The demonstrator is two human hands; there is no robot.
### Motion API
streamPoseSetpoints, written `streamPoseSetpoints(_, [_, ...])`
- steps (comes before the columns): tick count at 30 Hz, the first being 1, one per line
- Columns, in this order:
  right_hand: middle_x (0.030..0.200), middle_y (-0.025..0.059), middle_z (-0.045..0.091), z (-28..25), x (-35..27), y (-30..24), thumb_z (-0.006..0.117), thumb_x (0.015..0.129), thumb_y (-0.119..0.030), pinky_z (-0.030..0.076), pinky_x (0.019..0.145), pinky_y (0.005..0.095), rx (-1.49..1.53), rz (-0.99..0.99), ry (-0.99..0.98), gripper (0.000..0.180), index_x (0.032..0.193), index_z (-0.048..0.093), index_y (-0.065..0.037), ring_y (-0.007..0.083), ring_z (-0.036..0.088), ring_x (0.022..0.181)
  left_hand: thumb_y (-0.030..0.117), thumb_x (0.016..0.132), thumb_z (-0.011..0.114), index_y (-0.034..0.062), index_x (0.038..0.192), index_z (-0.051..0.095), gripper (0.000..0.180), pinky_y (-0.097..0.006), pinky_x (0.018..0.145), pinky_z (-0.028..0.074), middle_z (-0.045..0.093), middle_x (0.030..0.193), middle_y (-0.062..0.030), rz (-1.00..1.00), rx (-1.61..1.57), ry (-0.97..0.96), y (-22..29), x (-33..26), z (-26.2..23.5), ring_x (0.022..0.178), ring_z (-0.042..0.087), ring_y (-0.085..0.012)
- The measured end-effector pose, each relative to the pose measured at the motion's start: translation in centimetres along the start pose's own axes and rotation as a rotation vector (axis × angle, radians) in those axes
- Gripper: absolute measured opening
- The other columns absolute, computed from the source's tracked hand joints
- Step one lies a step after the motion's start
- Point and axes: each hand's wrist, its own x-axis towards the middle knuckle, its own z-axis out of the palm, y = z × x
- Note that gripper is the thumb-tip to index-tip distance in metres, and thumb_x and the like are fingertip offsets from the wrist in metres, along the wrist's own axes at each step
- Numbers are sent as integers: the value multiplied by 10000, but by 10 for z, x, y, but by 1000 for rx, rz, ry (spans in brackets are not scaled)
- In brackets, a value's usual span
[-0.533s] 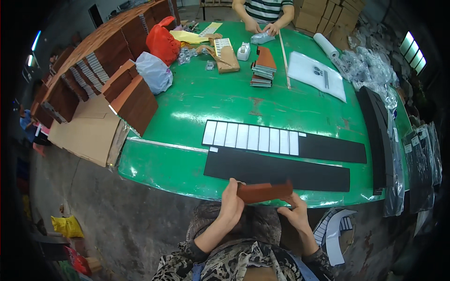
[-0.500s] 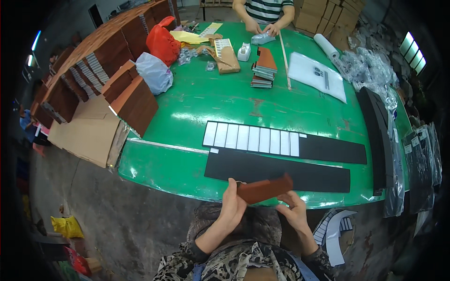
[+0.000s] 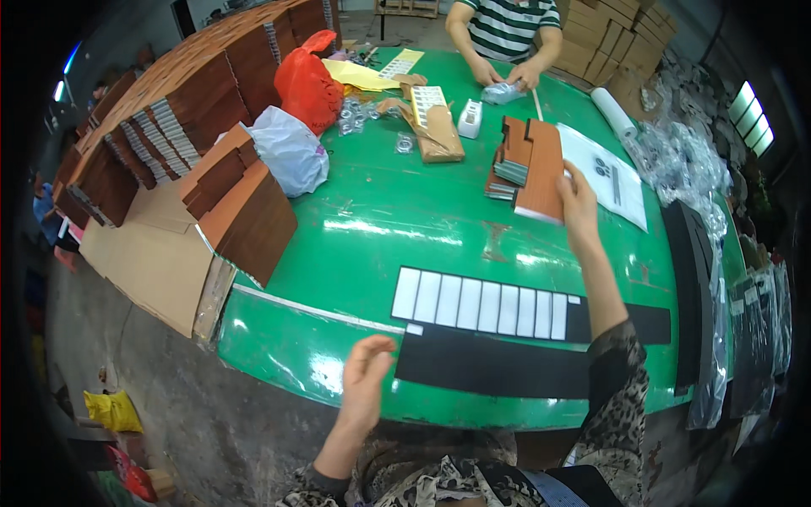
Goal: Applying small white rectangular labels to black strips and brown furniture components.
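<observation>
My right hand (image 3: pixel 579 207) reaches across the table, gripping the right edge of a reddish-brown wood-grain board (image 3: pixel 542 173). That board is at the right side of a small stack of similar boards (image 3: pixel 512 150); whether it touches the stack I cannot tell. Over the near table edge is my left hand (image 3: pixel 367 384), empty, with loosely curved fingers. To its right lies a plain black strip (image 3: pixel 490 363) with a small white label at one corner. Just beyond it, a second black strip (image 3: pixel 480 302) bears a row of white rectangular pads, its right part partly covered by my right forearm.
Brown board stacks (image 3: pixel 203 101) line the left side, beside a white bag (image 3: pixel 290 148) and a red bag (image 3: pixel 308 84). Black strips (image 3: pixel 684 287) and clear plastic wrap (image 3: pixel 688 160) lie at the right. Across the green table (image 3: pixel 372 228), another person's hands (image 3: pixel 507 74) handle clear plastic.
My right hand has carried the brown board from near my body out to the stack. My left hand has let go of it and moved left. The whole view has shifted slightly.
</observation>
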Motion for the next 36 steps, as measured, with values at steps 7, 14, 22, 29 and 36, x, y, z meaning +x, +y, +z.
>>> streamPoseSetpoints(7, [1091,157,665,7,169,102,532,917,-255,463,886,357,-438,-168,21,336,1186,626,-77,265,632,1002,12,884,541,4,1006,571,126,-266,847,412,580,987,-43,419,559,366,77,60,-87,923,543,-144])
streamPoseSetpoints(14, [1135,148,649,9,165,102,472,945,-299,449,896,367,-614,-108,65,364,1175,630,-65,285,612,1055,90,821,632,52,1076,584,263,-404,873,412,596,1082,-122,957,1401,625,166,158,-137,1060,538,-300])
streamPoseSetpoints(22, [1150,82,624,-17,63,46,485,968,-185,399,925,285,-317,-125,57,290,1176,617,-32,167,558,1042,285,800,669,113,1232,524,487,-480,873,393,602,1157,-115,366,1744,547,227,229,-180,1108,541,-285])
streamPoseSetpoints(29, [1084,73,622,-55,-58,-1,515,945,-110,427,895,286,-277,-195,-16,223,1113,620,-9,161,567,1009,264,798,664,47,1134,599,405,-360,808,471,646,1059,-147,717,1317,290,201,198,-111,950,618,-283])
streamPoseSetpoints(36, [1337,157,422,-4,-230,-72,608,877,-184,460,877,327,209,180,-603,632,1411,306,-31,224,507,1133,184,888,588,21,1175,564,331,-260,713,483,604,975,-52,-33,464,-396,77,30,-15,891,568,-120])
